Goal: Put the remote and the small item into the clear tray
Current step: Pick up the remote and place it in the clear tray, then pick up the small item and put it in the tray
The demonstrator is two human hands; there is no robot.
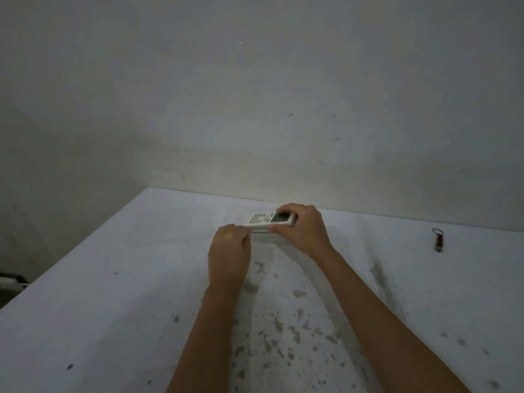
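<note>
A white remote (265,218) with grey buttons and a small screen lies flat over the clear tray (266,235), which is faint and hard to make out against the white table. My right hand (304,226) grips the remote's screen end. My left hand (229,251) rests with its fingertips against the tray's near left corner; whether it grips the tray I cannot tell. The small item, a dark red keychain with a ring (438,240), lies far off to the right on the table.
The white table (113,307) is stained with dark spots toward the front. A pale wall stands right behind its far edge. The table's left edge runs diagonally, with a dark object (11,280) beyond it at the lower left.
</note>
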